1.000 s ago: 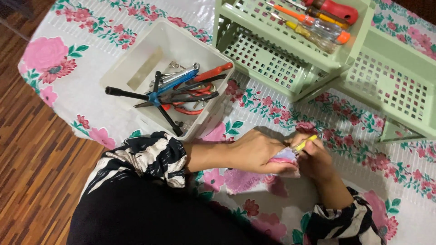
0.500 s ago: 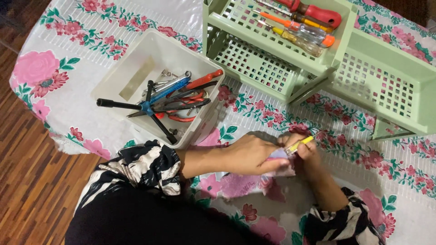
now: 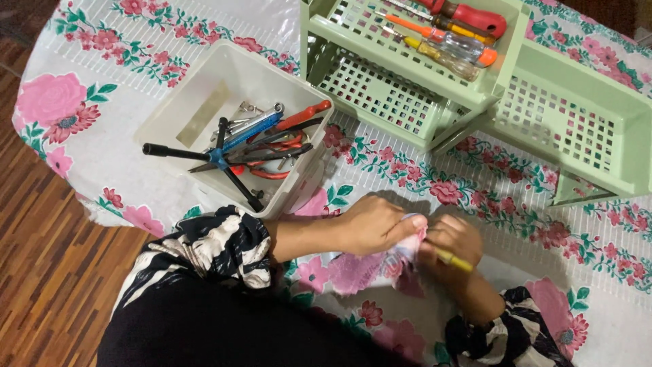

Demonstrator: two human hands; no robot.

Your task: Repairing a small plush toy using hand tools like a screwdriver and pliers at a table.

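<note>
Holding a small pink cloth [image 3: 405, 250] low over the desk [image 3: 468, 153], the left hand [image 3: 372, 224] is closed around its top. The right hand [image 3: 454, 246] is closed on a thin yellow tool [image 3: 454, 261] and meets the cloth at its right side. Both hands touch near the middle of the near part of the desk.

I think this step goes best with slow little moves: keep the cloth tight in the left hand and turn the yellow tool gently so it does not slip out.

To the far left stands a white box [image 3: 178, 109] full of tools, just beside the left arm. A green rack [image 3: 516, 75] with screwdrivers [image 3: 448, 44] sits far and to the right. Open room lies to the right of the hands. The desk edge is close on the left, near the wood floor [image 3: 47, 265].
</note>
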